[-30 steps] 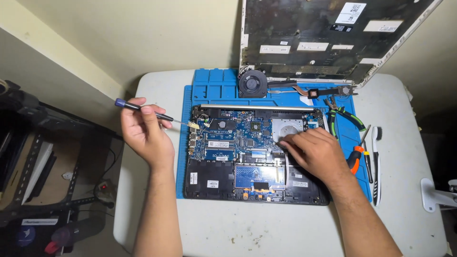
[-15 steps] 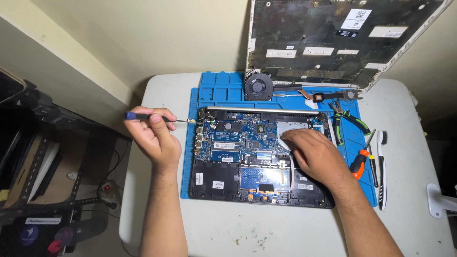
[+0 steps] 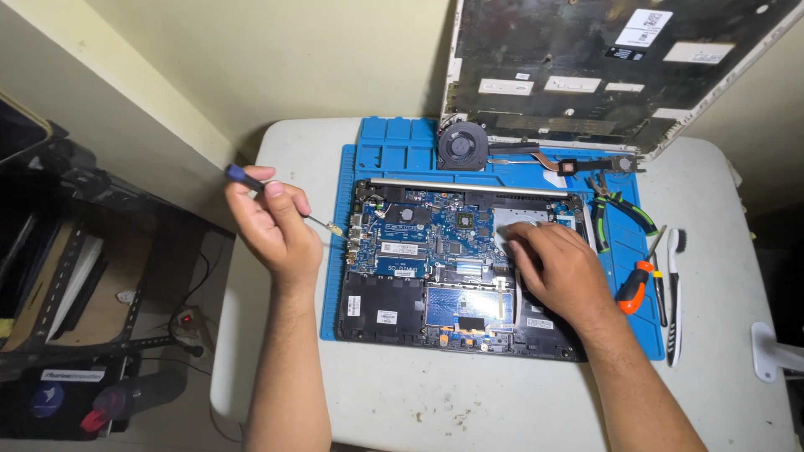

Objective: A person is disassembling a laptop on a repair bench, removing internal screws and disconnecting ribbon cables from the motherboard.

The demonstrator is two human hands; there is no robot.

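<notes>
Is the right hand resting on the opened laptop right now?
Touching. The head view shows the right hand lying flat on the opened laptop, palm and fingers covering its right side with no gap visible.

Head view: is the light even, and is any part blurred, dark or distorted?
Head view: the light falls evenly on the opened laptop and the blue mat, with no strong glare; both the left hand and the right hand look sharp; the shelf at the left lies in dim shadow; the table edges curve slightly, as from a wide lens.
</notes>
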